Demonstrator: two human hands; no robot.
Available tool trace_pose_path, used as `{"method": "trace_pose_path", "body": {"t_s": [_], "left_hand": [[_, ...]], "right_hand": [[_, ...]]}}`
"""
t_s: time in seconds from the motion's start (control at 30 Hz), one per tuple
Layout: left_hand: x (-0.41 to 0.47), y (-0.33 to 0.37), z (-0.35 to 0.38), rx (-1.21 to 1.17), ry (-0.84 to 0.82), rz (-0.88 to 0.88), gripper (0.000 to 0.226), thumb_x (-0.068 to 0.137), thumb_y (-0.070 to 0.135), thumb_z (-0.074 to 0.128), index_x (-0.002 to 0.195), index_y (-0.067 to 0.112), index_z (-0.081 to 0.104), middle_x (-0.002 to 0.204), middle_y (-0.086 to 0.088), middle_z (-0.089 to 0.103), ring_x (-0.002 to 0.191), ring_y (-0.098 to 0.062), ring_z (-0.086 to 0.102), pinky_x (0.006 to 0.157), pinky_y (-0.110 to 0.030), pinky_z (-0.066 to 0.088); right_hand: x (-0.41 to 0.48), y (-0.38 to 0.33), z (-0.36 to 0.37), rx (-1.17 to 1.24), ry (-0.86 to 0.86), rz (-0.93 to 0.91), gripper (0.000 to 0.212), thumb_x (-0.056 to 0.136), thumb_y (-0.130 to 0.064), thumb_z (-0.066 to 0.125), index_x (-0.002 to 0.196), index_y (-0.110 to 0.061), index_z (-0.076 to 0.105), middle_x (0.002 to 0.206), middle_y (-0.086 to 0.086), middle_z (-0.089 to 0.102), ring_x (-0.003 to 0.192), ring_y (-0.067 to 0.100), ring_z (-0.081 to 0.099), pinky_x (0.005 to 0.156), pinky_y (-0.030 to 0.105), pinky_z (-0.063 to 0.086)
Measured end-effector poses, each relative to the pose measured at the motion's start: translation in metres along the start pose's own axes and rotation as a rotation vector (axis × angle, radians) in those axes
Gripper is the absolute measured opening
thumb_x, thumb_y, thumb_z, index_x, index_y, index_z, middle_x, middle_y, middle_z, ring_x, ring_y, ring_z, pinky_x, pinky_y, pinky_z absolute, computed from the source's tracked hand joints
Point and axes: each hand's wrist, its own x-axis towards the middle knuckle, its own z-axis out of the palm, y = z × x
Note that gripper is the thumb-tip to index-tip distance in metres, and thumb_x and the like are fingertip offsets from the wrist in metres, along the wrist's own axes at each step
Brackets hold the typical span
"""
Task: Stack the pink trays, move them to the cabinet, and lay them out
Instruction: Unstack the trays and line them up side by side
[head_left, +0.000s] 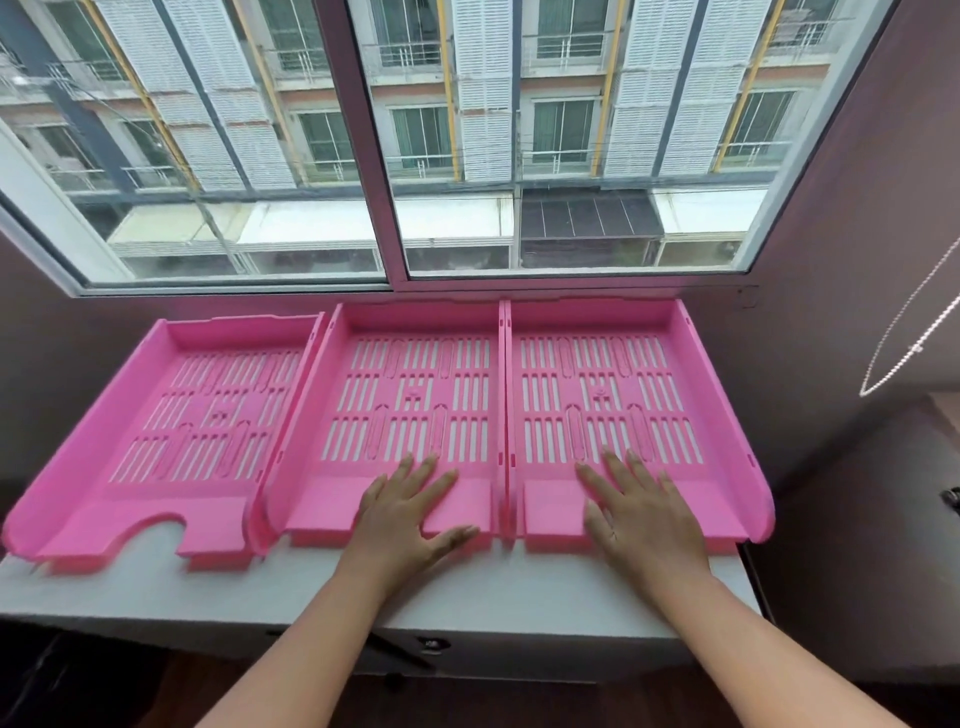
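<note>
Along the white cabinet top (467, 597) beneath the window (395, 156), three pink trays in a row, side by side, slotted floors up, open fronts toward the near edge. Left tray (156, 431) angled a little, its far end swung toward the middle, near front with a rounded notch overhanging the cabinet edge slightly; right wall close against the middle tray (415, 374), contact not clear. Middle tray and right tray (623, 374) squared up and pressed wall to wall, a thin seam between them. Far ends of all three close under the window sill.

Left hand (410, 514) laid flat, palm down, on the near solid lip of the middle tray, fingers spread and pointed far, thumb out toward the right along the front edge. Nothing gripped: hand fully opened, only pressed on the plastic. Right hand (639, 514) likewise flat and splayed on the near lip of the right tray, fingertips reached onto the first row of slots, thumb toward the left. No hold there either, just an open palm on the tray floor. Bare forearms stretched in from the near edge over the cabinet front.

At far right, a beaded cord (904, 332) looped against the mauve wall (857, 260). Outside the glass, a building with white shutters (483, 104).
</note>
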Motion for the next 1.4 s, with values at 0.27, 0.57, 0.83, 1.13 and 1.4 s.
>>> {"method": "trace_pose_path", "body": {"t_s": [0.27,0.57,0.83,1.13,1.4], "left_hand": [[-0.002,0.004,-0.008,0.025,-0.046,0.012,0.093,0.07,0.094,0.016,0.15,0.048,0.005,0.161,0.014,-0.005,0.149,-0.015,-0.008,0.118,-0.044,-0.005],[-0.042,-0.038,-0.071,0.109,0.328,0.132,0.065,0.088,0.065,0.042,0.135,0.024,0.056,0.144,-0.005,0.053,0.138,-0.031,0.038,0.113,-0.05,0.028],[-0.082,-0.138,-0.086,0.117,0.361,-0.074,0.071,0.088,0.064,0.042,0.143,0.017,0.041,0.15,-0.008,0.042,0.138,-0.029,0.034,0.113,-0.05,0.028],[-0.071,-0.188,-0.062,0.067,0.146,-0.058,0.094,0.072,0.093,0.019,0.147,0.041,0.036,0.159,0.005,0.032,0.148,-0.032,0.017,0.117,-0.053,0.011],[-0.044,-0.206,-0.067,0.093,0.153,0.074,0.097,0.068,0.095,0.021,0.142,0.037,0.046,0.152,-0.001,0.045,0.144,-0.034,0.03,0.114,-0.049,0.011]], "right_hand": [[0.003,-0.001,-0.01,0.041,-0.096,0.012,0.061,0.091,-0.058,0.008,0.151,-0.044,0.0,0.163,-0.006,-0.002,0.15,0.02,-0.002,0.119,0.044,0.001],[0.023,-0.083,-0.071,0.129,0.173,-0.082,0.06,0.091,-0.053,0.033,0.144,-0.026,0.044,0.15,0.01,0.045,0.14,0.029,0.037,0.114,0.053,0.028],[0.034,-0.207,-0.04,0.121,0.033,-0.214,0.069,0.088,-0.063,0.03,0.149,-0.031,0.034,0.158,0.007,0.032,0.147,0.028,0.023,0.12,0.049,0.018],[0.047,-0.255,0.005,0.035,-0.067,0.011,0.079,0.079,-0.08,0.005,0.15,-0.046,0.012,0.164,0.001,0.011,0.15,0.032,0.008,0.114,0.065,0.009],[0.049,-0.256,0.014,0.006,-0.051,0.05,0.074,0.079,-0.082,-0.001,0.147,-0.053,0.0,0.164,-0.004,0.004,0.151,0.029,0.004,0.115,0.065,0.006]]}}
